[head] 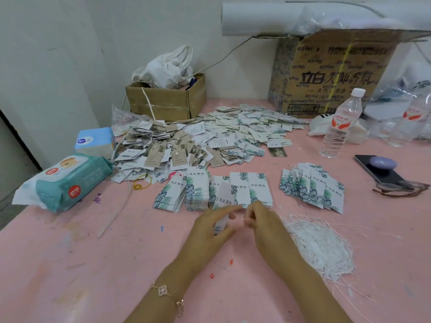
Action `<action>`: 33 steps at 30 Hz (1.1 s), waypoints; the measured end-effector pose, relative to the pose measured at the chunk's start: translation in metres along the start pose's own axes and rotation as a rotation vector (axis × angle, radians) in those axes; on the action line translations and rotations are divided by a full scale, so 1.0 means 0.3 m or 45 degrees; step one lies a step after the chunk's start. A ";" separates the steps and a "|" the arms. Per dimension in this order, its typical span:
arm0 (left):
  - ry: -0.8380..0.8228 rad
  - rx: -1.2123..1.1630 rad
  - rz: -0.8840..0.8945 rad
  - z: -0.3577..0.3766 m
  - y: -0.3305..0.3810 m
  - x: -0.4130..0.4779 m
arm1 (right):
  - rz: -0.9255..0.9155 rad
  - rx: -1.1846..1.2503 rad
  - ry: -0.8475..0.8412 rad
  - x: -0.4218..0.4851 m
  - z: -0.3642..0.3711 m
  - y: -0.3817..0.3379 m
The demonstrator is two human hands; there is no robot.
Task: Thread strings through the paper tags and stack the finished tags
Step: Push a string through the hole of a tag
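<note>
Two cardboard boxes (163, 102) (326, 75) and two water bottles (338, 127) (412, 122) stand here. There is one wet-wipe pack (67, 180), one tissue pack (94, 142) and one phone (391, 177). The paper tags (233, 129) are too many to count.

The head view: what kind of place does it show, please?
Probably a small workshop for garment hang tags. A big loose heap of paper tags lies on the pink table, a bundle of white strings lies beside the right hand, and the left hand holds one tag.

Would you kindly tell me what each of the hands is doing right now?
Left hand: holding a paper tag.
Right hand: fingers curled beside the tag; what they pinch, if anything, cannot be told.
</note>
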State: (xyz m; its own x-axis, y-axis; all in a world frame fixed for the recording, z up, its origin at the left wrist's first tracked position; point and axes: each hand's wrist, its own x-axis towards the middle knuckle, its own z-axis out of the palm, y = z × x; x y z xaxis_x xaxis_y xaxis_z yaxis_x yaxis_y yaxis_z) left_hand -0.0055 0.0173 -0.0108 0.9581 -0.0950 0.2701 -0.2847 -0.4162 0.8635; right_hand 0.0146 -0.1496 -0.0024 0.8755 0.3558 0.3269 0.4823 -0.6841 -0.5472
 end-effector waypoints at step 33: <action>0.346 -0.633 -0.225 -0.058 0.041 0.023 | 0.157 0.152 0.528 0.009 -0.013 0.060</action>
State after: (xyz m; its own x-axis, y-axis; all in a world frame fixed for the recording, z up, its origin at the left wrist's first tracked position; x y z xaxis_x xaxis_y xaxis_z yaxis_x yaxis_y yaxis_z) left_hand -0.0030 0.0272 0.0090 0.9688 0.1997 0.1471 -0.1648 0.0751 0.9835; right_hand 0.0254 -0.1634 -0.0084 0.8527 -0.0256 0.5217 0.3966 -0.6184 -0.6784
